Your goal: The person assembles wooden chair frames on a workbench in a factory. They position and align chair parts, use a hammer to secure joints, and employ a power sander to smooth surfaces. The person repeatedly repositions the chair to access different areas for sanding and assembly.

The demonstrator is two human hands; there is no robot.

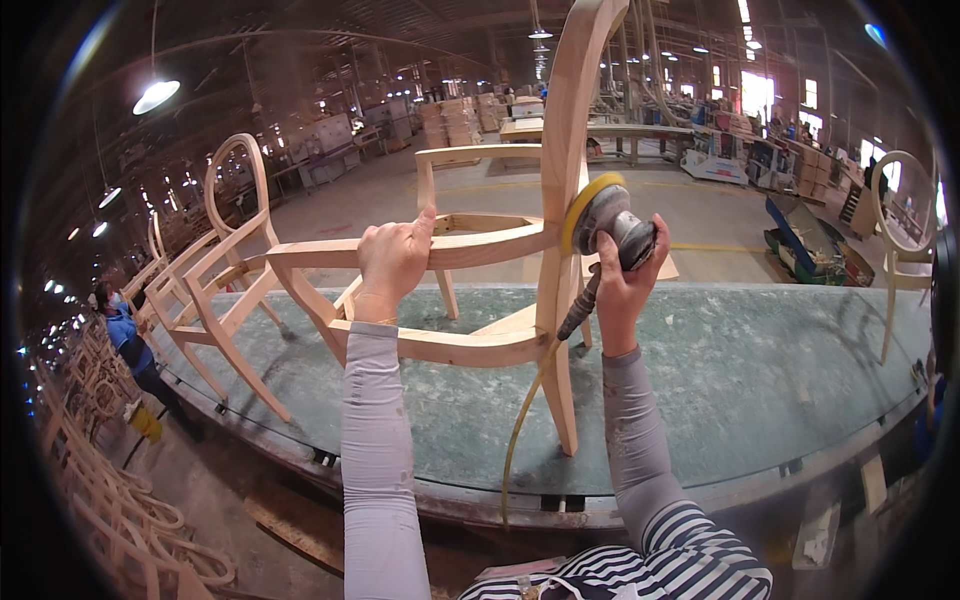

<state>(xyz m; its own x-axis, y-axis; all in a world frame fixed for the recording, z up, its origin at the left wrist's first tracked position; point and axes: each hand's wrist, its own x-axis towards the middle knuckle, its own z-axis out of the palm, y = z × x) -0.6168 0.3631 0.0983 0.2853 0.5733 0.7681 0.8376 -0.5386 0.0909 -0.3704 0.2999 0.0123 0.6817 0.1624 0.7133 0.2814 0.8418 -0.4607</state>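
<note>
A bare wooden chair frame (pixel 465 349) stood on the green surface (pixel 720 390), directly ahead of the person and between the two hands. Its tall post (pixel 566 130) ran up and away from the surface, long axis near upright and curving at the top. The right hand (pixel 632 285) was the nearer to this post, just to its right, with the sander (pixel 622 225) between them; the sander's yellow pad (pixel 578 207) faced left and appeared to touch the post's right side. The right fingers were clamped around the sander's body, above a hose (pixel 513 440) that hung toward the surface's near edge. Left of the post, the left hand (pixel 393 258) gripped the upper rail (pixel 490 248) from above, fingers closed over the wood.
</note>
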